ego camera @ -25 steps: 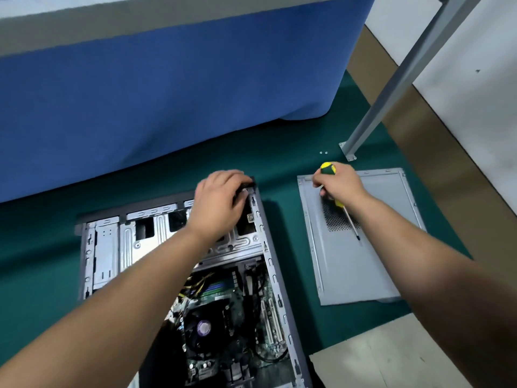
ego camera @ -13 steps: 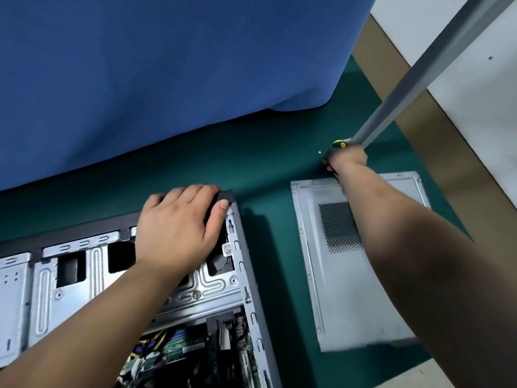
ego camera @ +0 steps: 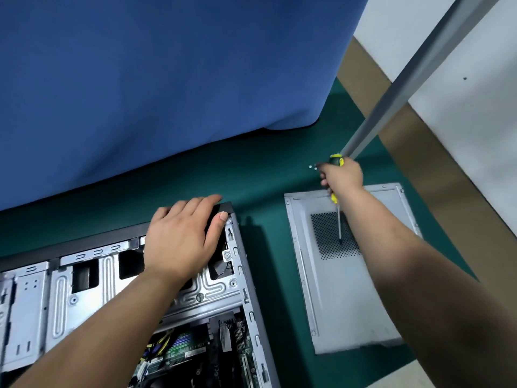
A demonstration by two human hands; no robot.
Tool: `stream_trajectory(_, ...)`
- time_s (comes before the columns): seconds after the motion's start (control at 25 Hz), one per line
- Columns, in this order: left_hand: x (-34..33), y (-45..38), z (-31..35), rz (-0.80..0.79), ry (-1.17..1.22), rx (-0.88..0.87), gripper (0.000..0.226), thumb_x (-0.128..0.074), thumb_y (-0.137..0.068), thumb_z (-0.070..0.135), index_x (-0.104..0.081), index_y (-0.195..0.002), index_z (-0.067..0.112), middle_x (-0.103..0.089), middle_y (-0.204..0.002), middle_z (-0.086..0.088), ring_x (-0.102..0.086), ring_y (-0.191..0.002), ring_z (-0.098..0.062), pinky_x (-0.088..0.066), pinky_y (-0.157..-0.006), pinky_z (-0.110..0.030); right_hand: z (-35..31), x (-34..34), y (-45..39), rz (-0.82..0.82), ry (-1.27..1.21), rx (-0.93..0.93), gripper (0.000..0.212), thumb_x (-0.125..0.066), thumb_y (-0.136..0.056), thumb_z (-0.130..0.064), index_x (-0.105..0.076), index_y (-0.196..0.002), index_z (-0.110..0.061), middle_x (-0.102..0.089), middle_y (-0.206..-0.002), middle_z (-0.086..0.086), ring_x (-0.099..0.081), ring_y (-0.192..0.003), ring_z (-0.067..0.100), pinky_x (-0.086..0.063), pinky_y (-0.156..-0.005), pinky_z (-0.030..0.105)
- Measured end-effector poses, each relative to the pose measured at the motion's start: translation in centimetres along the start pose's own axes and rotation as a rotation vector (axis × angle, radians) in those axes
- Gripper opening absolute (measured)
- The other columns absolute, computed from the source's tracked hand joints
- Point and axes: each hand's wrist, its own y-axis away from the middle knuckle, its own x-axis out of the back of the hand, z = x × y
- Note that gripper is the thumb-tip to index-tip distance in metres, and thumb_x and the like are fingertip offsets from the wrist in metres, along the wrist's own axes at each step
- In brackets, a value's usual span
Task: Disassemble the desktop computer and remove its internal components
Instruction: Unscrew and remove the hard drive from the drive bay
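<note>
The open grey metal desktop computer case lies on its side on the green-covered counter, with its green circuit boards and coloured cables visible at the bottom. The left hand rests flat on the far corner of the case, fingers spread over the black edge and thumb on the metal frame. The right hand is pressed together around the yellow-and-black-handled screwdriver (its thin shaft points back over the perforated vent). This hand is beyond the removed grey side panel, next to some small silver screws on the counter. A blue cloth hangs behind.
</note>
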Motion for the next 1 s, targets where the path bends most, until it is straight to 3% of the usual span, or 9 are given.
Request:
stream_trajectory(0.16, 2.1, 0.5, 0.9, -0.166, 0.268, 0.098, 0.045, -0.035, -0.104, 0.058, -0.051, -0.143, 0.041, -0.043, -0.156, 0.018, -0.039, -0.142, -0.008, -0.023, -0.113, -0.039, -2.6, 1.9, 10.1, -0.305, -0.474, -0.109, 0.016, -0.069, -0.092, -0.01, -0.055, -0.086, -0.015, -0.052, -0.067, 0.002, -0.046, -0.048, 0.012, -0.035, -0.043, 0.023)
stream_trajectory(0.28, 4.6, 3.3, 3.5, -0.107, 0.66, 0.127, 0.036, -0.053, -0.104, 0.042, -0.061, -0.137, 0.03, -0.043, -0.157, 0.008, -0.035, -0.146, -0.012, -0.02, -0.123, -0.035, -4.7, 2.8, 17.2, -0.481, -0.709, -0.114, 0.013, -0.057, -0.095, -0.005, -0.054, -0.088, -0.016, -0.052, -0.068, 0.003, -0.047, -0.051, 0.016, -0.037, -0.048, 0.025)
stream_trajectory(0.4, 6.3, 8.8, 6.8, -0.136, 0.871, 0.082, 0.028, -0.052, -0.104, 0.043, -0.066, -0.127, 0.033, -0.068, -0.119, 0.022, -0.06, -0.11, 0.006, -0.046, -0.096, -0.018, -5.7, 2.4, 23.0, -0.586, -0.862, -0.126, 0.013, -0.056, -0.097, -0.007, -0.052, -0.094, -0.019, -0.052, -0.07, 0.004, -0.048, -0.053, 0.018, -0.038, -0.048, 0.026)
stream_trajectory(0.48, 6.8, 11.9, 7.5, -0.169, 0.915, 0.115, 0.021, -0.05, -0.106, 0.039, -0.067, -0.117, 0.036, -0.07, -0.089, 0.026, -0.064, -0.085, 0.005, -0.043, -0.07, -0.008, -5.6, 1.7, 26.0, -0.58, -0.874, -0.101, 0.016, -0.057, -0.099, -0.006, -0.05, -0.104, -0.02, -0.054, -0.072, 0.005, -0.05, -0.056, 0.019, -0.04, -0.05, 0.029)
stream_trajectory(0.6, 7.5, 14.3, 6.3, -0.15, 0.892, 0.138, 0.019, -0.047, -0.107, 0.034, -0.066, -0.105, 0.036, -0.068, -0.073, 0.012, -0.063, -0.067, -0.006, -0.041, -0.056, -0.015, -4.8, 1.4, 28.8, -0.569, -0.585, 0.066, 0.021, -0.06, -0.102, -0.016, -0.046, -0.116, -0.024, -0.06, -0.083, 0.005, -0.063, -0.067, 0.022, -0.052, -0.06, 0.033)
stream_trajectory(0.68, 7.9, 15.0, 5.3, -0.145, 0.838, 0.139, 0.019, -0.045, -0.107, 0.036, -0.063, -0.103, 0.032, -0.064, -0.068, 0.006, -0.06, -0.063, -0.009, -0.045, -0.059, -0.027, -4.2, 2.0, 29.7, -0.536, -0.153, 0.213, 0.042, -0.071, -0.095, -0.026, -0.042, -0.123, -0.033, -0.062, -0.099, 0.004, -0.072, -0.082, 0.025, -0.061, -0.072, 0.041)
stream_trajectory(0.76, 7.9, 15.1, 4.7, -0.159, 0.8, 0.117, 0.019, -0.044, -0.107, 0.037, -0.062, -0.104, 0.029, -0.064, -0.072, 0.007, -0.059, -0.066, -0.009, -0.045, -0.062, -0.032, -4.1, 2.6, 30.2, -0.538, -0.008, 0.242, 0.061, -0.079, -0.087, -0.023, -0.036, -0.127, -0.038, -0.059, -0.107, 0.006, -0.076, -0.081, 0.024, -0.064, -0.069, 0.044)
stream_trajectory(0.88, 7.7, 14.4, 3.6, -0.165, 0.721, 0.018, 0.025, -0.05, -0.105, 0.03, -0.064, -0.125, 0.026, -0.068, -0.107, 0.008, -0.06, -0.1, -0.009, -0.045, -0.088, -0.028, -4.6, 3.5, 30.4, -0.487, 0.027, 0.337, 0.066, -0.077, -0.089, -0.016, -0.03, -0.124, -0.046, -0.059, -0.1, 0.008, -0.076, -0.066, 0.022, -0.065, -0.067, 0.046)
stream_trajectory(1.0, 6.9, 13.6, 0.9, -0.236, 0.476, -0.101, 0.063, -0.056, -0.088, 0.024, -0.045, -0.15, 0.031, -0.044, -0.152, 0.007, -0.034, -0.144, -0.017, -0.025, -0.122, -0.039, -4.9, 4.3, 29.6, -0.32, 0.104, 0.515, 0.06, -0.071, -0.092, -0.021, -0.029, -0.126, -0.048, -0.064, -0.081, 0.003, -0.074, -0.06, 0.02, -0.062, -0.072, 0.049)
